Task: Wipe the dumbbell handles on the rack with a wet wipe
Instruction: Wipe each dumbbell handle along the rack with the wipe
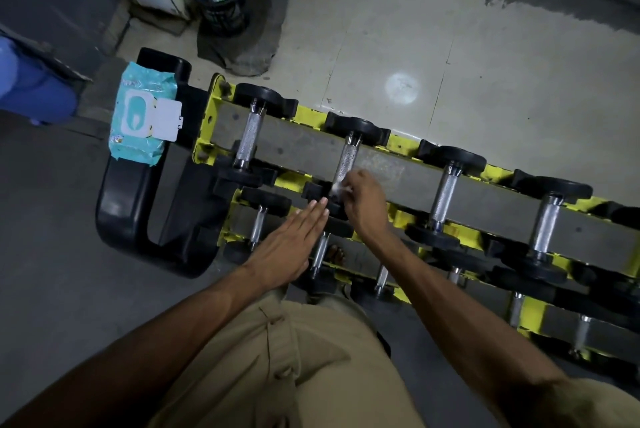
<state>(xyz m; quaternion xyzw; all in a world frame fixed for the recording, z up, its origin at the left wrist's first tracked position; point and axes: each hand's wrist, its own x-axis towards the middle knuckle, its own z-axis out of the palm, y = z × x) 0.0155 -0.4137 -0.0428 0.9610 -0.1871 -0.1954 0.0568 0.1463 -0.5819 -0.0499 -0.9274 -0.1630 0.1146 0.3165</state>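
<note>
right hand [360, 197] grip pinches wet wipe [337, 189] on near end of second top-row dumbbell handle [346, 159], yellow rack [398, 142]. left hand [287, 247] flat, fingers straight, holding nothing, over lower row.

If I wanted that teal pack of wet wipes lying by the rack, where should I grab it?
Probably by the long edges of the teal wet-wipe pack, from above: it lies flat on the black stand, and its white lid flap is open, so avoid pinching there.
</note>
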